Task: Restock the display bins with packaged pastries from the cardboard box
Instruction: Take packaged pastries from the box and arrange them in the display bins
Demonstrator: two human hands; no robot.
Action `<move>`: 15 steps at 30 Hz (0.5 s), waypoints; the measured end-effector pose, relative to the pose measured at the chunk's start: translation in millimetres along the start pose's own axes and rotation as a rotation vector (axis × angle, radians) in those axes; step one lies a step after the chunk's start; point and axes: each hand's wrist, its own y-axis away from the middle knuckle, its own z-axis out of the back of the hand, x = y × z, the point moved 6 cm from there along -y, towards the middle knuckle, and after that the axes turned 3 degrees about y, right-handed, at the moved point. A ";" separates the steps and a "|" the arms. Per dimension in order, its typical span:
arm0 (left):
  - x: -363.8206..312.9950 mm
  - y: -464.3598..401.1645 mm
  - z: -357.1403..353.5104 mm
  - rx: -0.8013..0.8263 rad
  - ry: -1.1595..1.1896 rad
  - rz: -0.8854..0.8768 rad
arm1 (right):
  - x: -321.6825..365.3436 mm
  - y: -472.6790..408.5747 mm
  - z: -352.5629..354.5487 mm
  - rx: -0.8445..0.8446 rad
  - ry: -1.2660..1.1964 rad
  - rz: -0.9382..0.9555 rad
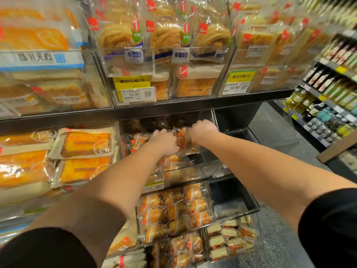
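Head view: both hands, left (164, 141) and right (202, 130), grasp clear-wrapped golden pastries (184, 140) with orange labels.

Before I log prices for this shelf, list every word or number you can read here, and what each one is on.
"满39元减5元": yellow promo tag on the centre bin front.
"19.90": white price label below it.
"满39元减5元": green-yellow tag on the right bin.
"19.90": price label under that tag.
"手撕面包": bread packet label, upper bin.
"0": green packet badge.
Other packet print, small label lines and bottle labels are too blurred.
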 end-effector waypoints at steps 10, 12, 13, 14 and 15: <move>20.7 134.8 39.6 -0.254 0.236 -0.139 | -9.9 148.8 47.0 -0.103 -0.498 -0.290; 28.3 170.3 34.2 -0.273 0.322 -0.151 | 10.0 177.1 45.0 -0.087 -0.640 -0.349; 32.3 186.1 31.4 -0.290 0.361 -0.152 | 21.5 190.1 44.0 -0.076 -0.705 -0.374; 36.2 201.3 28.2 -0.306 0.400 -0.148 | 33.6 202.6 44.4 -0.067 -0.762 -0.389; 40.1 216.6 24.3 -0.319 0.441 -0.141 | 46.3 214.7 45.7 -0.064 -0.812 -0.396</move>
